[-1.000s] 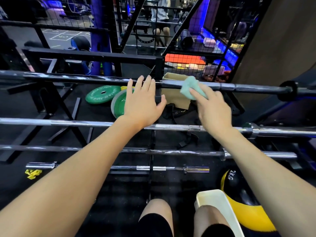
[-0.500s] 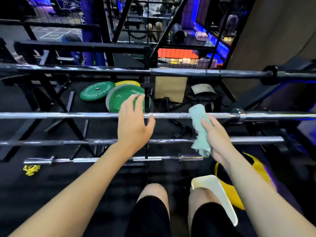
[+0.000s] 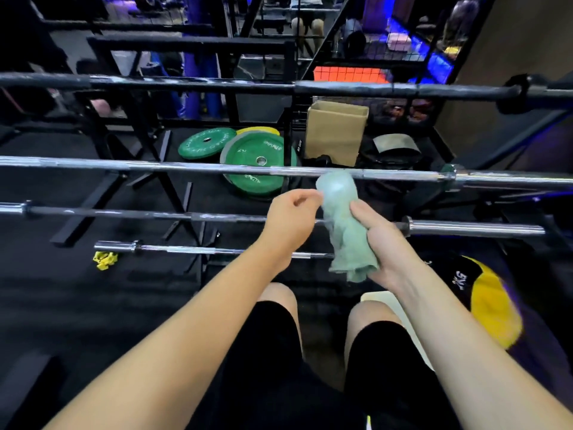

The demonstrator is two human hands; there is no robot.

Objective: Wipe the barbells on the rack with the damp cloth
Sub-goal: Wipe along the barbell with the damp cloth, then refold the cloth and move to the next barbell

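Several barbells lie across the black rack: a dark top bar (image 3: 186, 83), a chrome second bar (image 3: 155, 166), a third bar (image 3: 124, 212) and a short lowest bar (image 3: 192, 250). My right hand (image 3: 379, 243) grips a bunched pale green cloth (image 3: 341, 225) that stands upright between the second and third bars. The cloth's blurred top overlaps the second bar. My left hand (image 3: 290, 221) is just left of the cloth, its fingers curled and pinching the cloth's upper edge. Neither hand touches a bar.
Green weight plates (image 3: 257, 162) and a cardboard box (image 3: 336, 131) sit on the floor behind the rack. A black and yellow ball (image 3: 483, 293) lies at lower right beside a white container (image 3: 387, 301). Yellow clips (image 3: 104, 259) lie at left. My knees are below.
Both hands came down off the top bar toward me. The right hand brought the cloth below the second bar, and the left hand moved right onto the cloth's edge.
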